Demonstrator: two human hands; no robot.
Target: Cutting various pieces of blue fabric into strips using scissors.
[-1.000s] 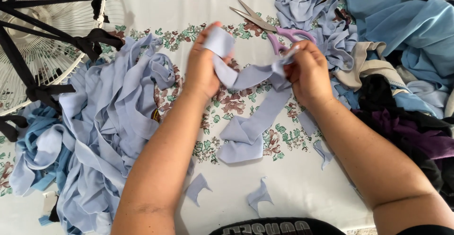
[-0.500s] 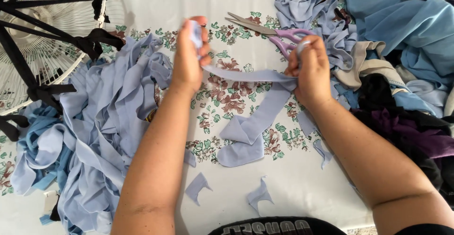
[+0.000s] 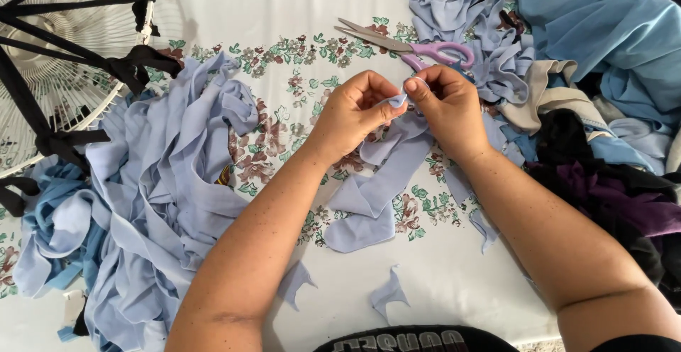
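My left hand (image 3: 352,114) and my right hand (image 3: 445,107) meet over the middle of the floral tablecloth (image 3: 284,12). Both pinch the top end of a pale lilac-blue fabric strip (image 3: 376,189), thumbs and fingertips almost touching. The strip hangs down from my fingers and lies folded on the cloth towards me. Scissors (image 3: 408,46) with purple handles lie just beyond my right hand, blades pointing left.
A big heap of lilac-blue strips (image 3: 163,182) lies at left. A white fan grille (image 3: 64,68) tied with black strips fills the far left corner. Blue, tan, black and purple cloth (image 3: 603,97) is piled at right. Small offcuts (image 3: 389,294) lie near me.
My left hand had pulled the strip taut out to the left. It has since come back to the right hand, and the strip now hangs slack between them.
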